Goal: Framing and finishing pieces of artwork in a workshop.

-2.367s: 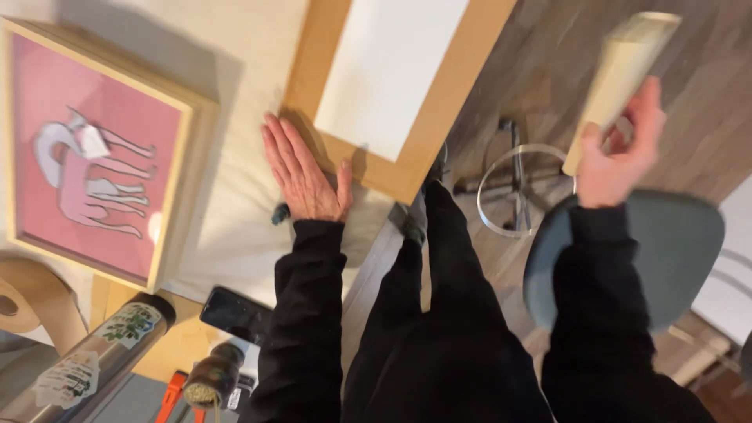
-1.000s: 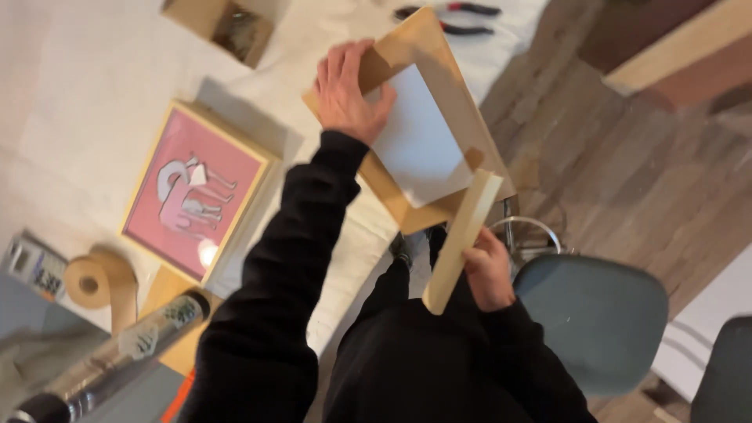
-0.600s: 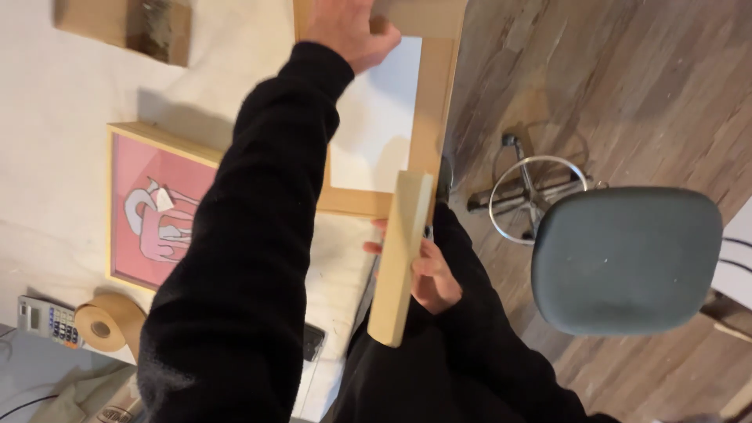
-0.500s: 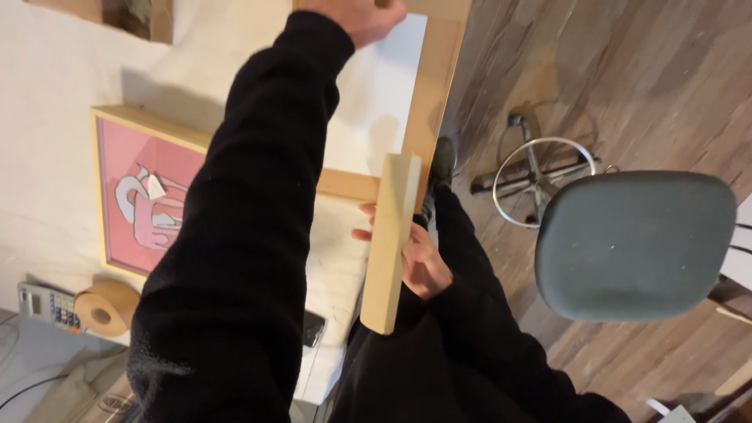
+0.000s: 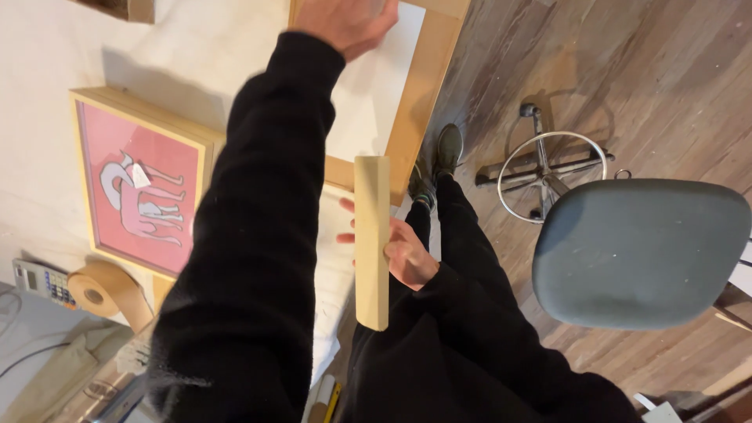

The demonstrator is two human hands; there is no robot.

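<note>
My right hand (image 5: 403, 254) grips a pale wooden strip (image 5: 372, 239), held upright close to my body at the table's edge. My left hand (image 5: 345, 22) reaches far forward, my black sleeve across the view, and rests on the upper part of a large wooden frame (image 5: 415, 102) that has a white sheet (image 5: 372, 102) in it. That frame lies on the white table (image 5: 47, 47) and juts past its edge. The fingers of my left hand look spread on the frame; the top of the view cuts them off.
A wooden frame with a pink picture (image 5: 141, 188) lies left of my arm. A roll of brown tape (image 5: 106, 290) and a calculator (image 5: 39, 280) sit at the lower left. A grey stool (image 5: 638, 251) with a metal foot ring (image 5: 548, 168) stands on the wooden floor.
My right hand brought the wooden strip from out at the right in to the table edge in front of me. My left hand moved forward from the frame's near side to its far part.
</note>
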